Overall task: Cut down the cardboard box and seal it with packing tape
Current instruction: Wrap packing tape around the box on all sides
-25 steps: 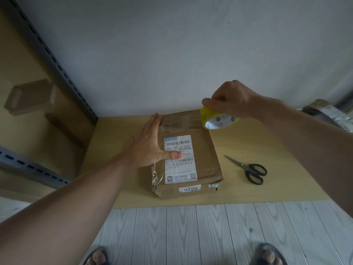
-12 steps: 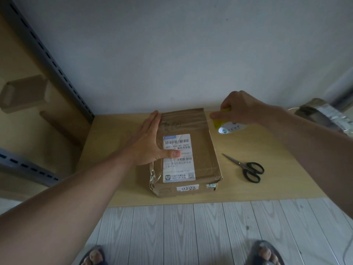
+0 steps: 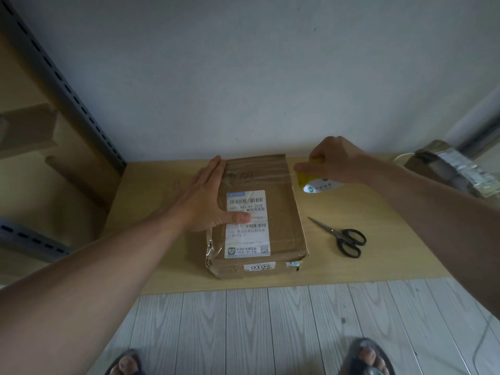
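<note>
A flat brown cardboard box with a white shipping label lies on the low wooden board. My left hand rests flat on the box's left side, fingers straight, thumb across the label. My right hand grips a yellow roll of packing tape just beyond the box's far right corner, low by the board. A clear strip of tape runs across the box's far end toward the roll. Black-handled scissors lie on the board to the right of the box.
A grey wall stands right behind the board. A metal shelving upright and cardboard pieces are at the left. A wrapped parcel sits at the far right. Grey floor planks and my sandalled feet are below.
My right hand has carried the tape roll from above the box's far right corner down and to the right, beside the box. My left hand has stayed on the box.
</note>
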The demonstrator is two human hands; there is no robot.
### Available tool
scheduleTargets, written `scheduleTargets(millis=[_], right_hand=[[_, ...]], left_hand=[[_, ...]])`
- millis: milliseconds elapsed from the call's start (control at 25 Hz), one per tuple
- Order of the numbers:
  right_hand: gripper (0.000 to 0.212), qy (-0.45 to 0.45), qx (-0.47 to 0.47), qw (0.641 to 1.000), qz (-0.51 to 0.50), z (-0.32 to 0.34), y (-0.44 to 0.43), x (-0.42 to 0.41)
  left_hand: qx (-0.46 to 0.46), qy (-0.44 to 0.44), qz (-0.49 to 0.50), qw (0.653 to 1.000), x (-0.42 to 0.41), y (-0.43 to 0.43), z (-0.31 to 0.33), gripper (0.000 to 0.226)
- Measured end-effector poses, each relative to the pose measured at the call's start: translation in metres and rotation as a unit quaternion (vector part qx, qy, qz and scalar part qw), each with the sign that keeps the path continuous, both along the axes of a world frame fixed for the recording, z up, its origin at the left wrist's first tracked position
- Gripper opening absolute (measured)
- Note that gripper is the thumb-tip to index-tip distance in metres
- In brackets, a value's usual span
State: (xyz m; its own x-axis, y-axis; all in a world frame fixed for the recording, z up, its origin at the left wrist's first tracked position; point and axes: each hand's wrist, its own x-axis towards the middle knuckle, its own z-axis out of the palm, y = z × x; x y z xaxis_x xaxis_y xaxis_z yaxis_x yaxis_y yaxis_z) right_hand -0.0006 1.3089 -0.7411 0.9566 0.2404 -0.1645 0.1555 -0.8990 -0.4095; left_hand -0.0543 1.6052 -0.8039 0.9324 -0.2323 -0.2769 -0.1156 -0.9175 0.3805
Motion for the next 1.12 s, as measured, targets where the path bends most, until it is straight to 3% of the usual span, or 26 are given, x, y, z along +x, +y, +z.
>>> scheduleTargets(millis=[360, 520, 680, 840, 1000, 1120], right_hand=[[0.058, 0.02, 0.036, 0.999, -0.01, -0.035, -0.003, -0.005], [0.063, 0.003, 0.075, 0.996, -0.044, -0.054, -0.005, -0.016], [0.056, 0.011, 0.148, 0.983, -0.113, -0.059, -0.004, -0.024], [0.059, 0.04, 0.183, 0.971, -0.147, -0.064, -0.006, -0.022], [0.064, 0.052, 0.222, 0.966, -0.118, -0.051, -0.018, -0.019], [0.049, 0.057, 0.318, 0.941, -0.105, -0.019, -0.021, -0.019]], left_hand=[[-0.005, 0.016, -0.003, 1.0, -0.003, -0.004, 0.01, 0.14], [0.159, 0.006, -0.007, 0.987, 0.004, -0.03, 0.028, 0.13], [0.055, 0.115, 0.118, 0.985, -0.004, -0.1, 0.04, 0.138], [0.062, 0.143, 0.197, 0.968, 0.0, -0.134, 0.038, 0.147], [-0.004, 0.139, 0.197, 0.971, 0.004, -0.131, 0.036, 0.144], [-0.12, 0.111, 0.18, 0.97, 0.008, -0.102, 0.035, 0.143]])
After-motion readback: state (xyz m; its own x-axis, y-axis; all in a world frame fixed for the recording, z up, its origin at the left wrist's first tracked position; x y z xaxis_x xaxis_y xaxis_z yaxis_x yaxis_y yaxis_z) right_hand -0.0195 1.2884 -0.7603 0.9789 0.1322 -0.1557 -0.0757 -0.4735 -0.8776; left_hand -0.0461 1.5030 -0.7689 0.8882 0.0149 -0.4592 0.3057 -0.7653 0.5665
